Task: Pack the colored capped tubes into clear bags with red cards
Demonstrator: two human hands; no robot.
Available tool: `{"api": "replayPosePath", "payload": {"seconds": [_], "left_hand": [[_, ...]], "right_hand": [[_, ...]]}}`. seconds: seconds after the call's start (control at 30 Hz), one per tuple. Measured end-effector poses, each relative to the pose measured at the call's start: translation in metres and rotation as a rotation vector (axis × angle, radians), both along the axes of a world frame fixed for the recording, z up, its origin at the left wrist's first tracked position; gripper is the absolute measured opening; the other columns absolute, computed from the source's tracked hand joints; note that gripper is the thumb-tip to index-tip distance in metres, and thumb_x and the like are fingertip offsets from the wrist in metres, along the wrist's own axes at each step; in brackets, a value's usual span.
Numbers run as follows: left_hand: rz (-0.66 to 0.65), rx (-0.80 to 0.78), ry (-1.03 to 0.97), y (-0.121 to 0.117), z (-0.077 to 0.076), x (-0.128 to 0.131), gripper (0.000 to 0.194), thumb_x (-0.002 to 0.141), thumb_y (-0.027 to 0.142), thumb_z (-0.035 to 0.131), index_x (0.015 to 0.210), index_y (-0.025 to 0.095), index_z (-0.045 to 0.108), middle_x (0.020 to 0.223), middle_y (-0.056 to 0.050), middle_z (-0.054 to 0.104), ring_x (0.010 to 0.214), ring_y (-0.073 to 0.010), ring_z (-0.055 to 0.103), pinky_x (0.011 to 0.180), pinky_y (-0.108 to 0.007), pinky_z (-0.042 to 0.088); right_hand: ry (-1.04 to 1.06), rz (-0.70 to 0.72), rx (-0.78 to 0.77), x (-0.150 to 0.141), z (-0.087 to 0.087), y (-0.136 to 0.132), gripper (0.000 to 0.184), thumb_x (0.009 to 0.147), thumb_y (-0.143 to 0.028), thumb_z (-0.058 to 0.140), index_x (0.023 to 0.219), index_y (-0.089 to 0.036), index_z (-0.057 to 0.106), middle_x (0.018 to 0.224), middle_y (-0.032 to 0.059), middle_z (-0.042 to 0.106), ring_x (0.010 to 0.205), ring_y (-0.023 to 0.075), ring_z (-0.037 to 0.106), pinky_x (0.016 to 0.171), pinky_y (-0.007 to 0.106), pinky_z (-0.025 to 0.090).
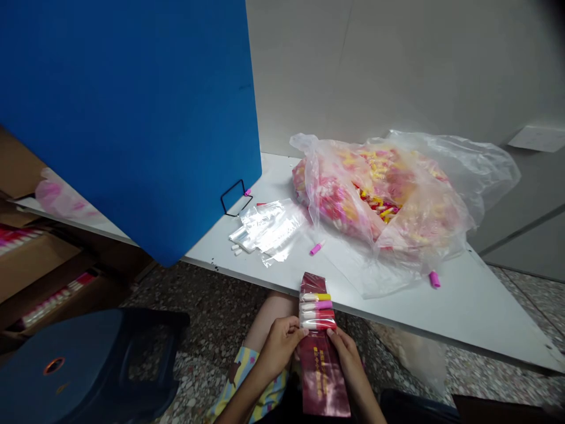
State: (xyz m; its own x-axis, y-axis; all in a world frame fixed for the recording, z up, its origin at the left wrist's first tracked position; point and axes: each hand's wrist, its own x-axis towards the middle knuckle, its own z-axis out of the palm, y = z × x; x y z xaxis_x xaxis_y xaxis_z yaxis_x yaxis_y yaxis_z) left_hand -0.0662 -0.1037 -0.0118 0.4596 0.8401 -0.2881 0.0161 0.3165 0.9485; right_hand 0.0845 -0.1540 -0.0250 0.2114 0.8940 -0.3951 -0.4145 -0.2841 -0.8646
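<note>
My left hand (278, 343) and my right hand (348, 353) both grip a dark red printed packet (321, 371) held over my lap, below the table edge. Several small tubes (316, 310) with yellow, pink and red caps lie side by side across the packet's upper half. My left fingers pinch the packet's left edge beside the tubes. My right fingers close on its right edge just under them.
A white table (477, 306) carries a big clear bag of pink and yellow tubes (379, 197), a stack of small clear bags (267, 228) and loose pink caps (435, 279). A blue divider panel (132, 118) stands at left. A dark stool (88, 365) sits on the speckled floor; cardboard boxes (30, 259) are further left.
</note>
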Motion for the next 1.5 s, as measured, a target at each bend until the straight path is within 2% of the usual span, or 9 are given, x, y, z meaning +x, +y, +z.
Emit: {"api": "replayPosePath", "payload": {"seconds": [0.33, 0.47, 0.63, 0.8, 1.03, 1.17, 1.3, 1.43, 1.5], "left_hand": [[0.096, 0.033, 0.022, -0.005, -0.005, -0.004, 0.038, 0.072, 0.046, 0.065, 0.074, 0.008, 0.064, 0.063, -0.004, 0.060, 0.052, -0.0113, 0.048, 0.051, -0.022, 0.038], [0.190, 0.024, 0.022, -0.009, -0.003, -0.001, 0.036, 0.070, 0.044, 0.066, 0.074, 0.009, 0.067, 0.067, -0.006, 0.063, 0.064, -0.0166, 0.056, 0.059, -0.024, 0.042], [0.110, -0.012, -0.091, -0.008, 0.004, -0.002, 0.038, 0.075, 0.045, 0.063, 0.094, 0.013, 0.067, 0.090, -0.008, 0.068, 0.085, -0.0200, 0.060, 0.079, -0.028, 0.046], [0.101, -0.132, -0.080, -0.003, 0.003, -0.002, 0.050, 0.074, 0.056, 0.059, 0.094, 0.011, 0.068, 0.088, -0.010, 0.069, 0.079, -0.0203, 0.061, 0.073, -0.028, 0.047], [0.021, 0.316, 0.099, -0.019, 0.042, -0.011, 0.029, 0.078, 0.039, 0.062, 0.091, 0.014, 0.069, 0.091, -0.007, 0.069, 0.086, -0.0205, 0.060, 0.079, -0.026, 0.044], [0.146, 0.154, 0.138, -0.029, 0.055, -0.017, 0.046, 0.081, 0.053, 0.050, 0.067, 0.011, 0.064, 0.060, -0.004, 0.060, 0.057, -0.0146, 0.050, 0.054, -0.023, 0.038], [0.116, 0.263, 0.135, -0.039, 0.059, -0.026, 0.044, 0.083, 0.052, 0.049, 0.067, 0.013, 0.063, 0.067, -0.005, 0.061, 0.067, -0.0155, 0.051, 0.064, -0.023, 0.040], [0.251, 0.056, 0.122, -0.045, 0.062, -0.034, 0.052, 0.077, 0.062, 0.049, 0.063, 0.013, 0.060, 0.061, -0.004, 0.056, 0.058, -0.0146, 0.046, 0.057, -0.024, 0.037], [0.301, 0.119, 0.165, -0.047, 0.062, -0.036, 0.051, 0.080, 0.060, 0.047, 0.062, 0.014, 0.059, 0.061, -0.004, 0.056, 0.061, -0.0149, 0.046, 0.061, -0.025, 0.038]], "right_hand": [[-0.049, 0.229, 0.206, -0.001, 0.010, -0.002, 0.032, 0.076, -0.042, 0.065, 0.097, -0.019, 0.070, 0.093, 0.0081, 0.071, 0.082, 0.0198, 0.063, 0.084, 0.034, 0.047], [-0.037, 0.201, 0.176, -0.004, 0.010, 0.000, 0.029, 0.073, -0.044, 0.067, 0.085, -0.019, 0.072, 0.079, 0.0044, 0.070, 0.073, 0.0169, 0.061, 0.078, 0.031, 0.047], [0.014, 0.085, 0.092, -0.005, 0.002, 0.004, 0.033, 0.065, -0.046, 0.072, 0.079, -0.017, 0.072, 0.073, 0.0038, 0.069, 0.067, 0.0163, 0.059, 0.068, 0.028, 0.047], [-0.055, 0.078, 0.062, -0.005, 0.002, 0.007, 0.042, 0.070, -0.054, 0.065, 0.085, -0.015, 0.071, 0.084, 0.0068, 0.071, 0.074, 0.0198, 0.061, 0.070, 0.029, 0.047], [-0.555, 0.081, 0.325, -0.006, 0.038, -0.018, 0.042, 0.083, -0.050, 0.049, 0.073, -0.015, 0.070, 0.062, 0.0019, 0.062, 0.059, 0.0148, 0.053, 0.060, 0.025, 0.041], [-0.493, 0.071, 0.237, -0.020, 0.048, -0.021, 0.050, 0.086, -0.053, 0.041, 0.061, -0.015, 0.062, 0.053, 0.0007, 0.054, 0.051, 0.0126, 0.045, 0.051, 0.024, 0.037], [-0.619, 0.064, 0.369, -0.034, 0.054, -0.023, 0.042, 0.085, -0.047, 0.045, 0.062, -0.016, 0.061, 0.053, -0.0007, 0.049, 0.054, 0.0122, 0.046, 0.056, 0.024, 0.037], [-0.488, 0.097, 0.270, -0.044, 0.053, -0.022, 0.045, 0.087, -0.050, 0.040, 0.061, -0.017, 0.057, 0.055, 0.0001, 0.052, 0.052, 0.0121, 0.044, 0.053, 0.025, 0.036], [-0.530, 0.066, 0.272, -0.048, 0.051, -0.021, 0.044, 0.084, -0.052, 0.046, 0.055, -0.019, 0.054, 0.052, 0.0002, 0.049, 0.051, 0.0129, 0.043, 0.054, 0.027, 0.036]]}}
